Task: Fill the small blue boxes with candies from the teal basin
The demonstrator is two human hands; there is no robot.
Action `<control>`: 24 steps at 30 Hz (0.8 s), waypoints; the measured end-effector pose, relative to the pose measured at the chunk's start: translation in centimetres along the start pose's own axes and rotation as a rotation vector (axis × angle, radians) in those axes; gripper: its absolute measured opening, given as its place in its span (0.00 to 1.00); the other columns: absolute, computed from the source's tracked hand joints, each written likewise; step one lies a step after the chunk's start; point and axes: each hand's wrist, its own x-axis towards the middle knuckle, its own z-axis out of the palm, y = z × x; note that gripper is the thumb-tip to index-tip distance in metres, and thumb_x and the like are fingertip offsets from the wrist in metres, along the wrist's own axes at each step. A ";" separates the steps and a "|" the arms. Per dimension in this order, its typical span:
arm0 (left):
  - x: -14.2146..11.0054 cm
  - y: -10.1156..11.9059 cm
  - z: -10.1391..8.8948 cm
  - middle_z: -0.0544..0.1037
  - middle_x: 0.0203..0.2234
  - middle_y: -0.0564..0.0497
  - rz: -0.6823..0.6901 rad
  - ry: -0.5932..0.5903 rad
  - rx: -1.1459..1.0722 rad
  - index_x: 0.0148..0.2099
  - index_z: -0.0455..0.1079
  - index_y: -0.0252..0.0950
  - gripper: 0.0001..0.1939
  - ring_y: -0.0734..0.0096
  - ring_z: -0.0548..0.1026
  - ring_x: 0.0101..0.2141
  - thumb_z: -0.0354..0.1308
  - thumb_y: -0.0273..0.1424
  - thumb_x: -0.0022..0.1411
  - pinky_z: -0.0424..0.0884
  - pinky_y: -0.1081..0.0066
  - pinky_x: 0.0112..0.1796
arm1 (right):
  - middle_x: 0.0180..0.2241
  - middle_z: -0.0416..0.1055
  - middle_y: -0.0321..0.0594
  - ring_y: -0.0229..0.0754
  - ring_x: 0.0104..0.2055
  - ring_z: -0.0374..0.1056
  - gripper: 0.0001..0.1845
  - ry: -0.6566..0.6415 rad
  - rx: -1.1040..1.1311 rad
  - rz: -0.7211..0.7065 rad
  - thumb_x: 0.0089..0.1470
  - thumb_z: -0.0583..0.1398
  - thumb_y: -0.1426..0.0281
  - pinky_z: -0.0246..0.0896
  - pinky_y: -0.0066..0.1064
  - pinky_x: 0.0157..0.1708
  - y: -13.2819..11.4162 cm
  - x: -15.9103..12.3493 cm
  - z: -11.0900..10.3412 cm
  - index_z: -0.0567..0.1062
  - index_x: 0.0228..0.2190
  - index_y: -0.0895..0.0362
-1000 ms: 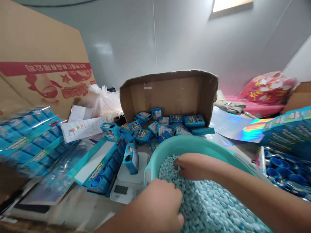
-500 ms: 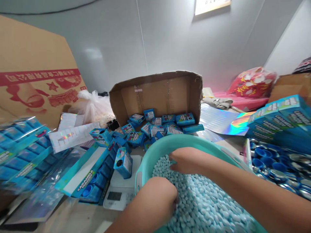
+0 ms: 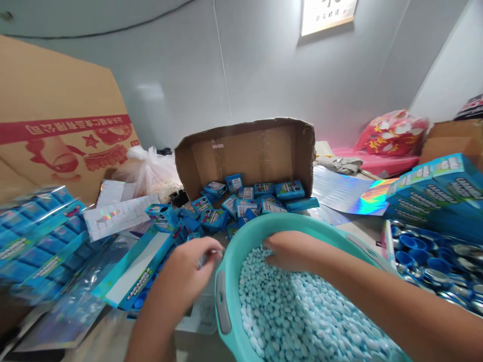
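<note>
The left hand has lifted out of the teal basin, fingers pinched on something small beside its rim, while the right hand stays cupped among the pale blue candies beneath its fingertips.

Bright, even indoor light; glare patch on the wall; left-edge boxes blurred; wide-angle bending toward the edges.

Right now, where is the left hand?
In the head view, the left hand is outside the teal basin, just left of its rim, above the white scale and beside the open blue tray.
</note>
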 end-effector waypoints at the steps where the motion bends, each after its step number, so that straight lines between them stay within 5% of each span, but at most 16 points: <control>1: -0.2 -1.2 -1.0 0.80 0.40 0.55 -0.095 0.056 -0.013 0.44 0.75 0.44 0.10 0.67 0.77 0.39 0.54 0.34 0.64 0.70 0.73 0.36 | 0.41 0.78 0.51 0.60 0.42 0.74 0.17 -0.010 -0.007 0.001 0.56 0.61 0.62 0.66 0.40 0.36 -0.2 0.0 0.0 0.80 0.45 0.55; 7: -0.8 -5.7 -3.1 0.81 0.41 0.54 -0.277 0.113 -0.005 0.45 0.78 0.45 0.15 0.60 0.77 0.41 0.56 0.43 0.61 0.71 0.68 0.40 | 0.43 0.77 0.53 0.64 0.43 0.73 0.20 -0.074 -0.031 -0.019 0.55 0.62 0.61 0.66 0.43 0.36 -0.8 -0.4 0.2 0.80 0.46 0.58; 16: -1.1 -6.6 -3.1 0.80 0.43 0.52 -0.184 0.154 -0.074 0.41 0.80 0.45 0.15 0.58 0.76 0.46 0.58 0.45 0.59 0.70 0.62 0.49 | 0.44 0.76 0.53 0.64 0.42 0.73 0.20 -0.060 -0.021 -0.074 0.55 0.60 0.61 0.69 0.46 0.37 -0.6 -0.4 0.9 0.79 0.46 0.57; 24: -0.9 -7.1 -2.9 0.79 0.47 0.53 -0.173 -0.014 -0.116 0.45 0.79 0.47 0.14 0.59 0.74 0.50 0.60 0.43 0.60 0.69 0.63 0.53 | 0.58 0.65 0.58 0.67 0.48 0.71 0.28 -0.022 0.031 -0.135 0.54 0.62 0.62 0.69 0.53 0.46 -1.0 -0.1 1.9 0.73 0.56 0.58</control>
